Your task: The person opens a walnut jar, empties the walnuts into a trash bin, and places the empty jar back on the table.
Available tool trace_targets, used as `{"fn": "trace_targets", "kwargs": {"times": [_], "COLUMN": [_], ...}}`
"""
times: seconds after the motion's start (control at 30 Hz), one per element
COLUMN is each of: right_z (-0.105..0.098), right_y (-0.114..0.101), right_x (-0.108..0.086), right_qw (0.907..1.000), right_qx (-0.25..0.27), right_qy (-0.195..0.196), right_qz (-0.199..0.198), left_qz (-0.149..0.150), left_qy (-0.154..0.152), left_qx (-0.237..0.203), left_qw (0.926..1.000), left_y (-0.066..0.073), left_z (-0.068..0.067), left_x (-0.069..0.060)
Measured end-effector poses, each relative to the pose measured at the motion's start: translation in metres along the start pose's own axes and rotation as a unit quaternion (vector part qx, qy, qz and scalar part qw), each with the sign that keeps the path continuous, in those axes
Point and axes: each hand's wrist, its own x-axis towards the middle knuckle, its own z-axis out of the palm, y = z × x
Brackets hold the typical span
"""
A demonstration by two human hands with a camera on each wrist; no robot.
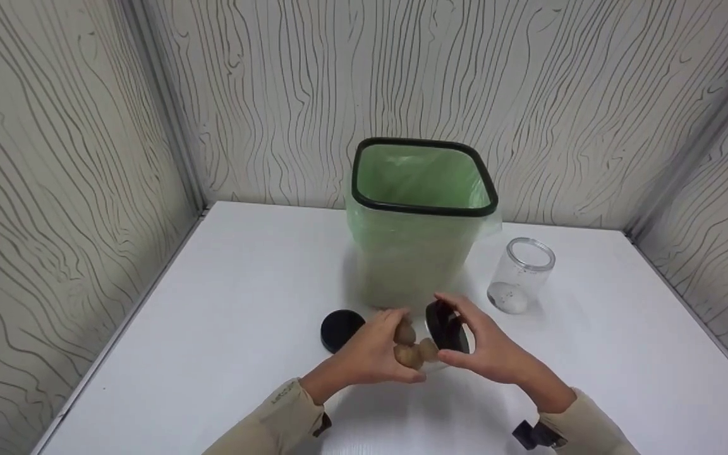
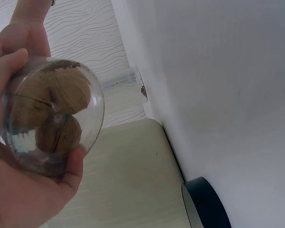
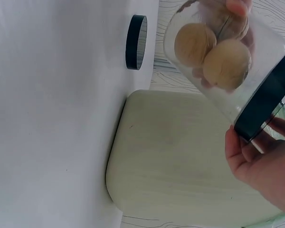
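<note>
Tilted on its side in front of the bin, a clear jar (image 3: 228, 99) holds walnuts (image 1: 408, 356); three show through its base in the left wrist view. My left hand (image 1: 373, 351) grips the jar near its base, thumb and fingers curled around the wall. At the other end, my right hand (image 1: 487, 344) holds the black lid (image 3: 266, 97) by its rim. That lid sits at the jar's mouth; whether it is screwed tight cannot be told. A second black lid (image 1: 341, 328) lies on the table just beyond my left hand.
A bin (image 1: 411, 265) with a black rim and a green liner stands behind my hands. To its right, an open clear jar (image 1: 519, 281) with a few specks inside stands on the white table (image 1: 212, 354). Wood-patterned panels (image 1: 275, 95) enclose the back and sides.
</note>
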Motion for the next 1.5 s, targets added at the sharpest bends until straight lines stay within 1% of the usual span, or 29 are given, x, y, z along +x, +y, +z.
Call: {"fn": "trace_targets", "kwargs": {"times": [0.1,0.2,0.27,0.3,0.37,0.47,0.53,0.6,0.67,0.77,0.87,0.97,1.1,1.2,1.37,1.5], "right_z": [-0.002,-0.002,-0.001,0.0,0.001,0.004,0.006,0.008,0.009,0.012,0.013,0.013,0.01,0.008,0.004,0.0], "right_y": [0.002,0.004,0.004,0.003,0.0,-0.006,-0.011,-0.016,-0.018,-0.02,-0.018,-0.016,-0.014,-0.013,-0.012,-0.009], "right_x": [0.0,-0.001,-0.001,-0.001,-0.001,0.0,0.001,0.003,0.005,0.007,0.008,0.007,0.007,0.006,0.004,0.002], "right_qw": [0.9991,0.9968,0.9962,0.9965,0.9985,0.9996,0.9974,0.9939,0.9906,0.987,0.9854,0.986,0.989,0.9911,0.9944,0.9966], "right_qx": [0.002,0.003,0.002,-0.002,-0.007,-0.021,-0.02,-0.022,-0.019,-0.03,-0.037,-0.032,-0.017,-0.013,-0.025,-0.044], "right_qy": [-0.01,-0.017,-0.02,-0.018,-0.013,0.003,0.013,0.021,0.028,0.031,0.031,0.031,0.028,0.023,0.014,0.007], "right_qz": [-0.042,-0.077,-0.085,-0.082,-0.053,0.016,0.068,0.106,0.132,0.155,0.163,0.16,0.144,0.131,0.102,0.07], "left_qz": [-0.002,0.001,0.004,0.008,0.012,0.011,0.004,-0.001,0.0,0.011,0.018,0.018,0.019,0.018,0.011,0.006], "left_qy": [-0.022,-0.031,-0.027,-0.023,-0.008,0.02,0.039,0.058,0.076,0.098,0.105,0.103,0.098,0.09,0.071,0.061], "left_qx": [-0.037,-0.057,-0.059,-0.058,-0.043,-0.016,0.007,0.03,0.061,0.102,0.117,0.119,0.127,0.125,0.097,0.075], "left_qw": [0.9991,0.9979,0.9979,0.9981,0.999,0.9996,0.9992,0.9979,0.9952,0.9899,0.9874,0.9874,0.9869,0.9879,0.9927,0.9953], "left_y": [-0.003,-0.005,-0.006,-0.006,-0.005,-0.003,-0.001,0.001,0.002,0.003,0.005,0.007,0.007,0.007,0.006,0.006], "left_z": [-0.001,-0.002,-0.001,0.0,0.002,0.004,0.006,0.008,0.011,0.013,0.014,0.013,0.011,0.01,0.008,0.007], "left_x": [0.0,0.0,0.0,0.001,0.001,0.002,0.003,0.003,0.003,0.004,0.003,0.003,0.002,0.002,0.0,-0.001]}}
